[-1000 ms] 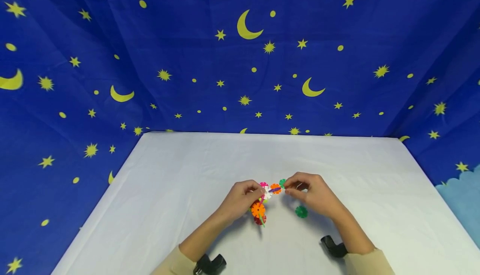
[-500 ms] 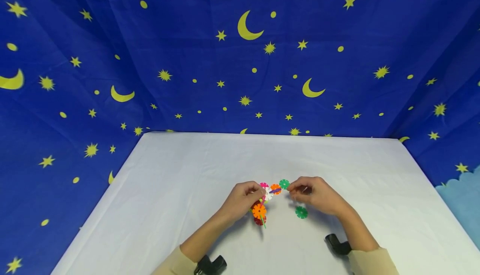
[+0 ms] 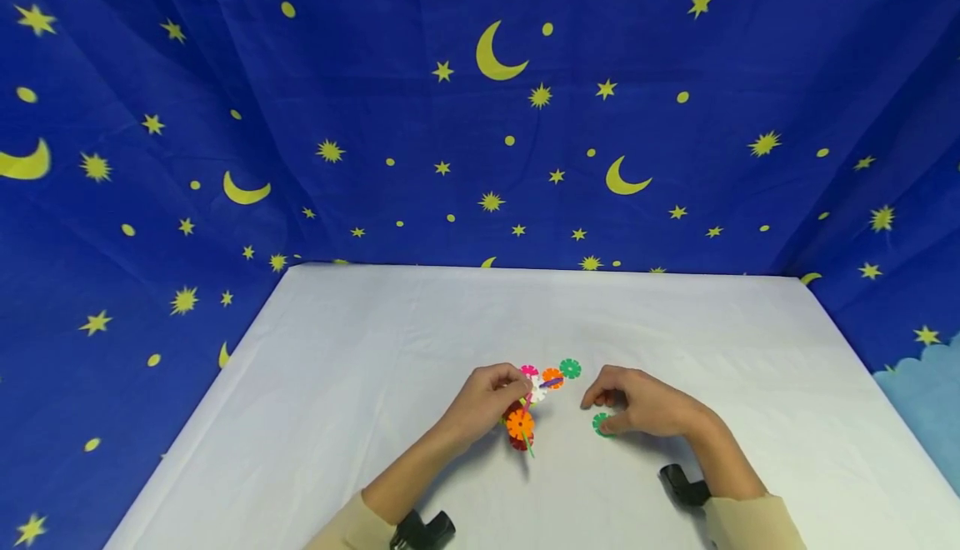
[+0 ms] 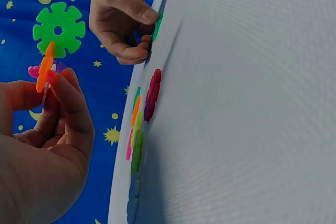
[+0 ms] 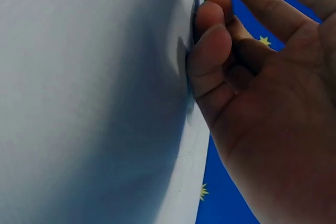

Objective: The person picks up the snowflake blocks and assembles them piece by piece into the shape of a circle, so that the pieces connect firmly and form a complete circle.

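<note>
Starry curtain, white table; left hand pinches linked discs, right hand, seemingly spread, by green disc.

The high head view faces forward and down; close, sideways-tilted wrist views share its tabletop.

Behind the white-covered table, a deep blue cloth printed with yellow moons, stars, suns and dots hangs in soft folds, and it also runs along the table's left and right sides. Beyond the table's right edge shows a scalloped pale blue patch. Soft light falls across the table top.
</note>
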`<control>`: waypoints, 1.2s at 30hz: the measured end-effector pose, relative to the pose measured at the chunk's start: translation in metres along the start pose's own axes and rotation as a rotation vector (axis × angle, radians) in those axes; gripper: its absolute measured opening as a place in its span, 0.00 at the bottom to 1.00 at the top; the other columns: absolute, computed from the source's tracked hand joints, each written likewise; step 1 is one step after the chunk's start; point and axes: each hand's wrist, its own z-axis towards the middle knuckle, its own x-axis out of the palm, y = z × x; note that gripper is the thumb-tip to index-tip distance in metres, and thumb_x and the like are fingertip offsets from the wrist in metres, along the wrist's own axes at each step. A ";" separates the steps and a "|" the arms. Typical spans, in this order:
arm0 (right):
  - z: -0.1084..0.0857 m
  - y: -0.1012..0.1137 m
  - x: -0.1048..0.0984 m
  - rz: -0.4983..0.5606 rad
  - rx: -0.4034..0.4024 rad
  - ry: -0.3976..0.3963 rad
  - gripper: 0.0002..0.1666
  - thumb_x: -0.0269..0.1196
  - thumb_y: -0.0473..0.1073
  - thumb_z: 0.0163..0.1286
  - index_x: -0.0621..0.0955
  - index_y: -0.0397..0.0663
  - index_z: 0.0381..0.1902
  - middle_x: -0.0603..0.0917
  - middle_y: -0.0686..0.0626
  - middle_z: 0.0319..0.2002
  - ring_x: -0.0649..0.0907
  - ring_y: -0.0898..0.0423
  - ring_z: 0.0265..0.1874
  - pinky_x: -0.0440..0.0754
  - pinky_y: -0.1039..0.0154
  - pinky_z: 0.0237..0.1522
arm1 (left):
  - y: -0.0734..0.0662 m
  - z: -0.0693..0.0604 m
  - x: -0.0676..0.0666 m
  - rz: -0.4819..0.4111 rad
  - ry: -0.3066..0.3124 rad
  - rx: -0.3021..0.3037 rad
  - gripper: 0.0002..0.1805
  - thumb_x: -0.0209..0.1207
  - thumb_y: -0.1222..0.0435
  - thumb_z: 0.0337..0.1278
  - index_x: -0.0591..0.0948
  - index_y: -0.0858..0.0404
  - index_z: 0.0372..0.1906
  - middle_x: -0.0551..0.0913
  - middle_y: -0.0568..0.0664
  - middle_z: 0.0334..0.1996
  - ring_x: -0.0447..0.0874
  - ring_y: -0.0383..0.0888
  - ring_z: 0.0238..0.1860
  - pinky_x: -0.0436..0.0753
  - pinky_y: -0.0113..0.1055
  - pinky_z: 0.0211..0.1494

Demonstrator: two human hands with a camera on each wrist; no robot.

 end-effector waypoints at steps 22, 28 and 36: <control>0.002 0.012 0.004 -0.128 0.068 0.030 0.13 0.70 0.33 0.56 0.79 0.54 0.34 0.74 0.54 0.33 0.73 0.54 0.33 0.74 0.63 0.32 | -0.001 0.001 0.001 0.017 0.001 0.001 0.10 0.57 0.60 0.65 0.82 0.59 0.31 0.79 0.47 0.26 0.72 0.42 0.26 0.75 0.33 0.31; 0.000 0.013 0.005 -0.148 0.055 0.015 0.13 0.71 0.37 0.57 0.76 0.54 0.32 0.74 0.54 0.30 0.73 0.55 0.30 0.72 0.63 0.30 | 0.000 0.001 0.001 0.024 0.000 -0.004 0.10 0.57 0.59 0.65 0.82 0.59 0.31 0.79 0.48 0.26 0.72 0.42 0.27 0.75 0.33 0.32; 0.001 0.015 0.003 -0.130 0.051 0.019 0.11 0.69 0.37 0.60 0.79 0.52 0.39 0.75 0.56 0.27 0.74 0.58 0.27 0.74 0.63 0.29 | 0.003 0.001 0.001 0.017 0.003 -0.002 0.10 0.58 0.59 0.65 0.81 0.61 0.31 0.78 0.49 0.26 0.72 0.42 0.26 0.75 0.33 0.31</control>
